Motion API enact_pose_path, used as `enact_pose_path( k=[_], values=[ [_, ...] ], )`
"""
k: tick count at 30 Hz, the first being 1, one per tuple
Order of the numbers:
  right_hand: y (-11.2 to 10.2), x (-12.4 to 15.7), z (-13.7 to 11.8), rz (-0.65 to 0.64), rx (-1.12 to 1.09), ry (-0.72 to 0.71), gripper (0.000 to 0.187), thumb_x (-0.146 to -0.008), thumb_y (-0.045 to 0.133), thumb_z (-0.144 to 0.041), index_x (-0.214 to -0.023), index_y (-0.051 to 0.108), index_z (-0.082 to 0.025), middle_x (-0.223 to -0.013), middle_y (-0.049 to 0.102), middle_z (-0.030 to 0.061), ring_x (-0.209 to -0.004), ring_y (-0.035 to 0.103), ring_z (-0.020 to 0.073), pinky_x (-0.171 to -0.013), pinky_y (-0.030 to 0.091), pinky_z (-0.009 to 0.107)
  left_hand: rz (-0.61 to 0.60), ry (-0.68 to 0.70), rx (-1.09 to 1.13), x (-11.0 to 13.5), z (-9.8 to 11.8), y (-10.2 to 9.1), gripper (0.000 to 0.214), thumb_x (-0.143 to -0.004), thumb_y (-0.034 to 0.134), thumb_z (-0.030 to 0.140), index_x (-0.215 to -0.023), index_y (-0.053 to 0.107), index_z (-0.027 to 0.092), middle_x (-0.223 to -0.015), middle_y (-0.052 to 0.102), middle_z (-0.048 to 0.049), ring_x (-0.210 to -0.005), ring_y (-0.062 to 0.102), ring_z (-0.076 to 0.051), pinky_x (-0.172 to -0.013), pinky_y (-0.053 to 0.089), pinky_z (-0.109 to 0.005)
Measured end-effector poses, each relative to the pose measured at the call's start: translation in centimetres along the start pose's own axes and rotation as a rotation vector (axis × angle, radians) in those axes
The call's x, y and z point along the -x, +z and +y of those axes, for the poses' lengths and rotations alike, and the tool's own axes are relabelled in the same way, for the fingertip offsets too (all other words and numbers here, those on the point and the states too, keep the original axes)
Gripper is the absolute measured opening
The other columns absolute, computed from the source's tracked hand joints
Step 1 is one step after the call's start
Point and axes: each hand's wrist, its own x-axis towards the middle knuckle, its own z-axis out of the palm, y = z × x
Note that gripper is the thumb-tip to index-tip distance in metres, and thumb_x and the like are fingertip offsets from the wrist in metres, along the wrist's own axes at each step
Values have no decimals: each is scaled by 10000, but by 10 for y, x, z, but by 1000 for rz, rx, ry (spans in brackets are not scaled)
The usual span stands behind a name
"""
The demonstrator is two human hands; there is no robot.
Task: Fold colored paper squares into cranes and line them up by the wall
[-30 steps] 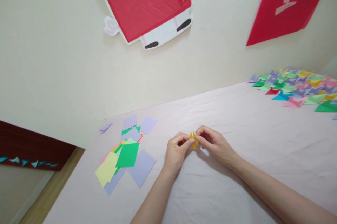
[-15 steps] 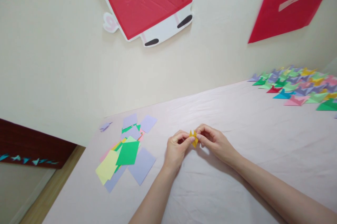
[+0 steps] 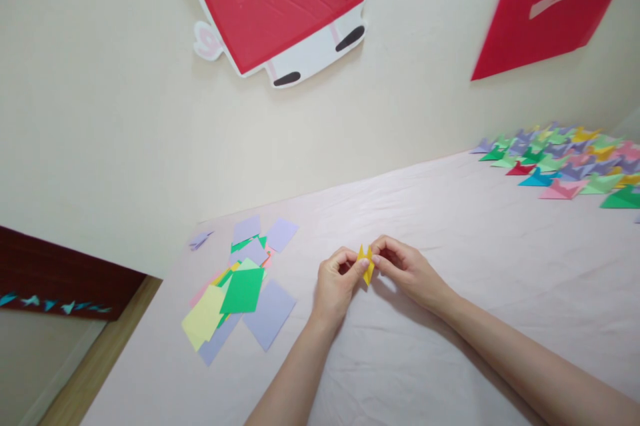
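A small yellow folded paper (image 3: 368, 274) is pinched between my two hands above the pale cloth. Two narrow points stick up at its top, and one point hangs down below. My left hand (image 3: 337, 279) grips its left side, thumb on the front. At its upper right edge, my right hand (image 3: 407, 273) pinches it between thumb and forefinger. The fingertips cover part of the paper's sides.
Loose paper sheets in green (image 3: 243, 291), yellow and lilac lie spread to the left. Many folded paper pieces (image 3: 563, 189) stand in rows at the far right. The pale cloth-covered surface (image 3: 430, 373) meets a wall (image 3: 125, 113) at the back.
The yellow paper's lower point now reaches further down, and its shape looks longer and narrower. Both hands have stayed almost in place, still pinching it.
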Motion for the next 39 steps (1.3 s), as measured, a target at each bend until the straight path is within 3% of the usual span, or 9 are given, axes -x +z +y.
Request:
enact_pose_path(
  k=[10, 18, 25, 30, 39],
  values=[
    [4, 1, -4, 0, 303, -58, 252, -935, 502, -363, -736, 549, -216, -717, 539, 3, -681, 504, 165, -638, 407, 276, 37, 4, -59, 3, -7, 4, 278, -820, 655, 443, -759, 647, 171, -714, 588, 6, -680, 509, -134, -643, 402, -229],
    [-3, 1, 2, -15, 299, -74, 205, -935, 464, -308, -769, 538, -214, -745, 540, 7, -719, 517, 172, -674, 411, 288, 46, 17, 3, -1, -11, 0, 227, -857, 628, 400, -853, 649, 174, -791, 653, -8, -736, 583, -146, -703, 447, -239],
    [-3, 0, 0, -3, 213, -26, 174, -871, 578, -371, -820, 557, -206, -771, 564, 0, -725, 528, 164, -678, 425, 274, 52, 46, -18, 0, -9, 1, 184, -847, 640, 350, -821, 653, 169, -772, 635, -4, -715, 557, -142, -687, 427, -242],
    [-2, -1, 4, -12, 108, 49, 247, -866, 581, -389, -719, 580, -191, -688, 566, -10, -651, 516, 144, -627, 414, 257, 37, 79, -64, 1, -5, 2, 159, -857, 629, 326, -810, 653, 176, -784, 632, -5, -743, 556, -148, -701, 416, -245],
    [-3, -2, 3, -10, 114, 80, 239, -811, 634, -396, -689, 638, -190, -672, 588, -11, -649, 527, 146, -611, 399, 254, 20, 113, -74, 0, -5, 0, 133, -841, 659, 303, -788, 667, 182, -771, 614, 2, -728, 546, -145, -687, 410, -246]
  ],
)
